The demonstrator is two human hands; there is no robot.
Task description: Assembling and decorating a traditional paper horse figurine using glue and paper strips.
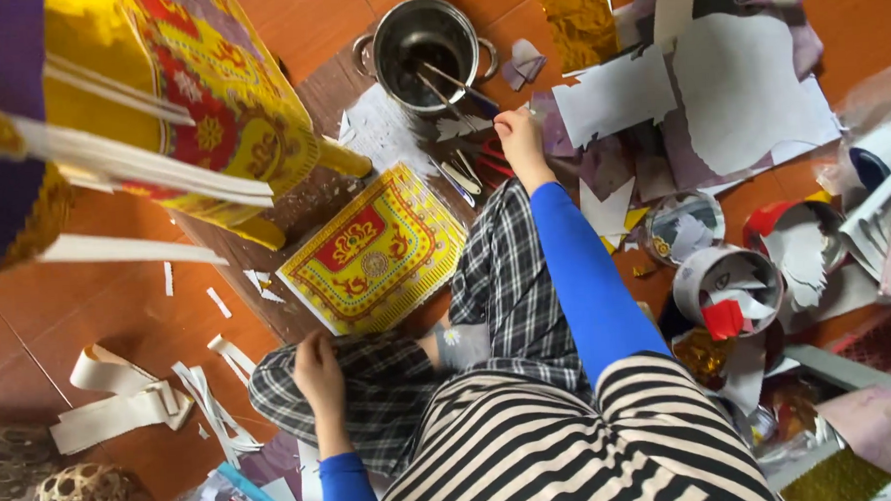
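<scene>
Clearly, the right hand (517, 134) is stretched to the tools (462, 172) below the steel pot (424, 43), its grip hidden; the left hand (318, 375) rests loosely on the knee. Leaning sticks could be knocked, tipping the pot.

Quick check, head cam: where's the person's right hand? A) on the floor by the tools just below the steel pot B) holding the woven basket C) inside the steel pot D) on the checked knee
A: the right hand is stretched out to the tools lying on the floor below the steel pot; the left hand rests on the checked trouser knee.
</scene>
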